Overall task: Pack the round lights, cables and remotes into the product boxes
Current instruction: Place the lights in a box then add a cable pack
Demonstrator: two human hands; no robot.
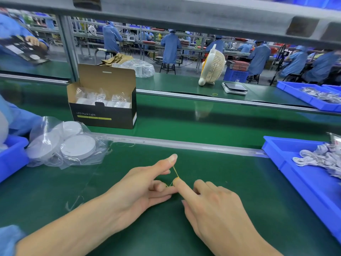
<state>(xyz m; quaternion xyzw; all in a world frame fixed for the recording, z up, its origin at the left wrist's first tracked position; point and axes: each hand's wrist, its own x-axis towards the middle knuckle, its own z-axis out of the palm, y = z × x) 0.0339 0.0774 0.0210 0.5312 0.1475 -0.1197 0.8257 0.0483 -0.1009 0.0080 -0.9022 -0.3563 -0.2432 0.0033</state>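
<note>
A thin yellow rubber band (175, 172) is stretched over the green mat near the front. My left hand (140, 187) pinches its upper end between thumb and forefinger. My right hand (214, 211) has its straight forefinger hooked in the band's lower end, with the other fingers curled. An open black product box (103, 117) marked "LED Puck Light" stands on the belt at the back left with bagged white parts inside. Round lights (78, 147) in clear bags lie at the left. White cables (321, 157) fill a blue tray (287, 163) on the right.
A blue bin (11, 157) sits at the far left beside a person's blue sleeve. Across the belt stand a cream desk fan (212, 65), a small scale (234, 88) and another blue tray (302, 97) of parts. Workers in blue coats sit at benches behind.
</note>
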